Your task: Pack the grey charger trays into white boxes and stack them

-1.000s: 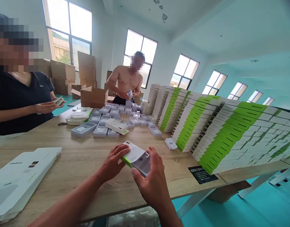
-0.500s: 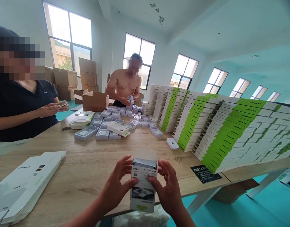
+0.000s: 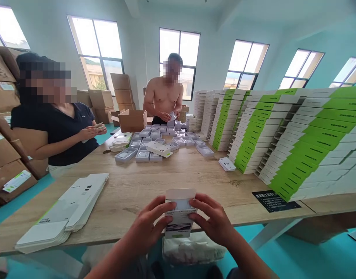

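A small white printed carton point(image 3: 179, 226) is between my hands over the near table edge, its top flap raised. In its open top shows a pale grey tray point(image 3: 182, 205). My left hand point(image 3: 153, 217) grips the carton's left side, thumb on the printed front and fingers at the top edge. On the opposite side, my right hand point(image 3: 211, 215) holds it the same way, fingertips at the opening. Flat folded cartons point(image 3: 79, 205) lie stacked to the left. Further back are several grey plastic trays point(image 3: 143, 155), with a white carton point(image 3: 159, 148) on top of them.
Tall stacks of white and green boxes point(image 3: 305, 143) line the table's right side. A black printed sheet point(image 3: 275, 200) and small white cards point(image 3: 226, 164) lie before them. Two co-workers, one person point(image 3: 61, 131) at left and another person point(image 3: 163, 97) opposite, handle small items. A cardboard box point(image 3: 133, 121) stands behind the trays.
My view has swung left and tilted down. My fingers have moved onto the carton's top opening, and its upper flap now stands up behind the tray.
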`<state>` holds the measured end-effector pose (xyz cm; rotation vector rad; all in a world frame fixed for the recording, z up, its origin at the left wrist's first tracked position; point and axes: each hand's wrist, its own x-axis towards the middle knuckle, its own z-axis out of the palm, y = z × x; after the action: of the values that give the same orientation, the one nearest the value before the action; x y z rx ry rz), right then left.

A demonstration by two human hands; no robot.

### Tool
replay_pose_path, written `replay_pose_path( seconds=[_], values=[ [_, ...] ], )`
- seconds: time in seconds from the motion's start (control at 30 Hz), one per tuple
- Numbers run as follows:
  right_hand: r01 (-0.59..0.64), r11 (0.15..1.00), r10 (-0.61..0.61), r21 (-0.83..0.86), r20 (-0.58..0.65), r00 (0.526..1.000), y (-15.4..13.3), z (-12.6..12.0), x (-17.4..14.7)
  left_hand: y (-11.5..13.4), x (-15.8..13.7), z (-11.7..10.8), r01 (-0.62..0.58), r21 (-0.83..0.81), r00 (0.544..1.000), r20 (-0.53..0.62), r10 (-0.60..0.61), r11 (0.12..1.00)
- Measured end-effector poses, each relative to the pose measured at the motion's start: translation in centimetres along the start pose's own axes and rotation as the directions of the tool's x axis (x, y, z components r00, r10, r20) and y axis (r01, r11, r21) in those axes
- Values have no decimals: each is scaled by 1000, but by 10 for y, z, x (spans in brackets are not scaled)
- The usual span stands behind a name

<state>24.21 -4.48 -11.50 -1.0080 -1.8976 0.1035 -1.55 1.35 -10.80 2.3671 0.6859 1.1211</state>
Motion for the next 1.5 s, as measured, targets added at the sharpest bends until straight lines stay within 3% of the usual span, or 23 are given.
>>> replay_pose_path(
  seconds=[0.1,0.2,0.33,0.43,0.53,0.63,0.73,0.97,1.27,1.5],
  values=[
    [35,999,-35,-10,11,999,-6,-8,9,9,1,1,-5,60,1000,-18,6,998],
    [80,996,-82,47,49,995,-11,-12,17,9,-3,9,-60,132,987,-143,79,989],
    [122,992,-122,9,133,983,-17,-19,25,5,-9,14,-165,88,937,-296,184,982],
    [54,999,-53,3,243,969,-27,-28,33,12,-7,5,-177,80,960,-204,190,981],
    [-149,983,112,103,305,946,-36,-32,42,26,1,-4,11,34,992,-126,-7,999],
    [-288,950,239,120,315,918,-40,-29,49,39,10,-4,251,-12,959,-130,-250,968],
    [-340,934,303,111,261,917,-38,-22,52,44,16,-1,333,-62,927,-161,-339,941],
    [-404,891,340,206,287,896,-34,-20,53,49,24,-4,343,-56,923,-163,-347,938],
    [-231,945,157,230,301,941,-13,-24,43,46,28,-8,221,47,964,-163,-211,974],
    [-227,942,175,245,220,960,-15,-16,39,46,28,-9,164,136,978,-155,-142,977]
  ],
)
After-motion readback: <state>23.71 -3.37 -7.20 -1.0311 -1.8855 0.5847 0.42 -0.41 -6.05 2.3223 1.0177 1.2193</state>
